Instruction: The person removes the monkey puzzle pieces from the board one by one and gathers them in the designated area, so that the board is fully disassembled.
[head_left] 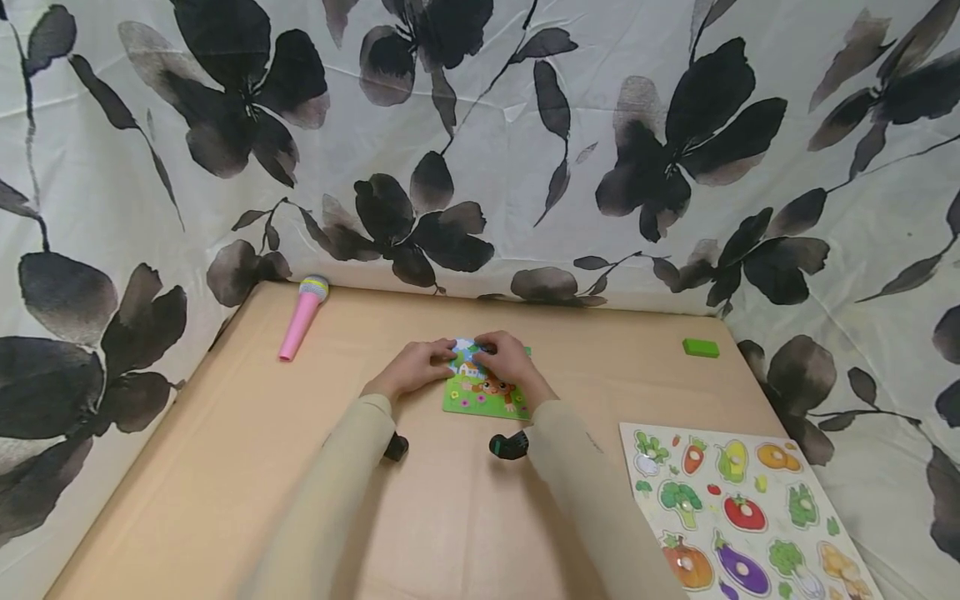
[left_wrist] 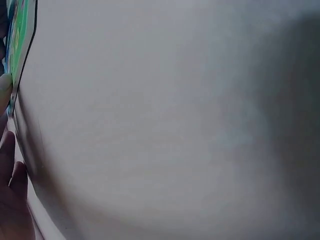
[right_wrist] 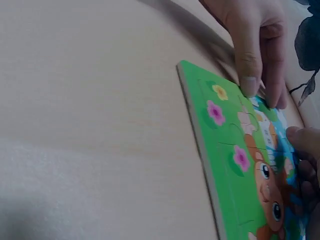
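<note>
A small jigsaw puzzle (head_left: 480,404) lies on the table, green along its near side, with a brown cartoon monkey, flowers, a house and blue sky. At its left edge, my left hand (head_left: 416,367) grips the board between thumb and fingers; the right wrist view shows that thumb (right_wrist: 249,82) and the fingers at the border. My right hand (head_left: 510,362) holds the upper right part with curled fingers, its thumb (right_wrist: 300,136) over the blue area. Whether it pinches one separate piece is hidden. The left wrist view catches only a corner of the puzzle (left_wrist: 19,45) and some fingers.
A pink toy microphone (head_left: 300,321) lies at the back left of the table (head_left: 225,467). At the back right sits a green block (head_left: 701,347). A vegetable puzzle board (head_left: 720,500) lies at the near right. Floral cloth (head_left: 525,150) hangs behind the table.
</note>
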